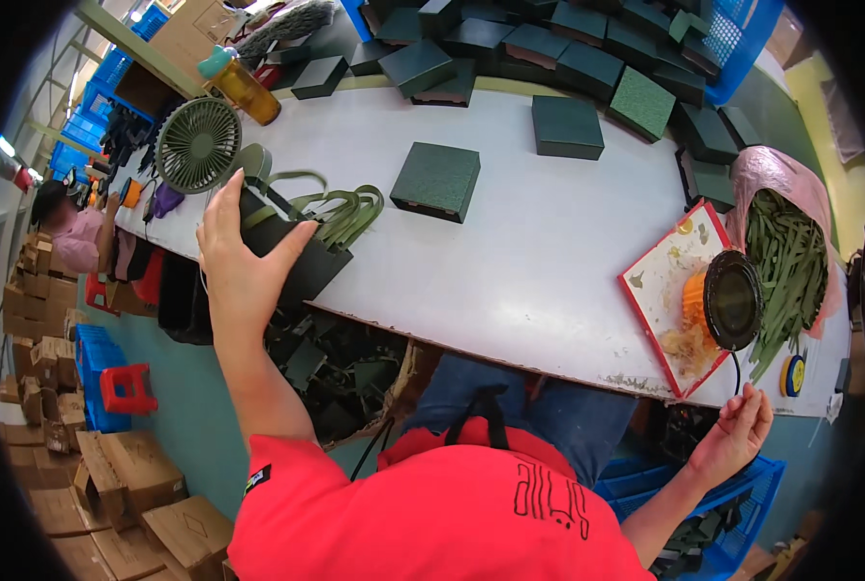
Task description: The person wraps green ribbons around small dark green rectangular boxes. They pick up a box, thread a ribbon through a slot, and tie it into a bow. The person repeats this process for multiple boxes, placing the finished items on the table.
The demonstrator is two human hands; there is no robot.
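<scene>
Left grip: the left hand point(234, 254) was wide, thumb and fingers apart at a dark box point(304, 269); firm hold could not be told.
Right grip: the right hand point(731, 438) was narrow, fingertips near a thin black stem point(738, 372); pinching could not be told.
Dark box: it stood at the tabletop's point(510, 290) left, beside green ribbons point(357, 218).
</scene>
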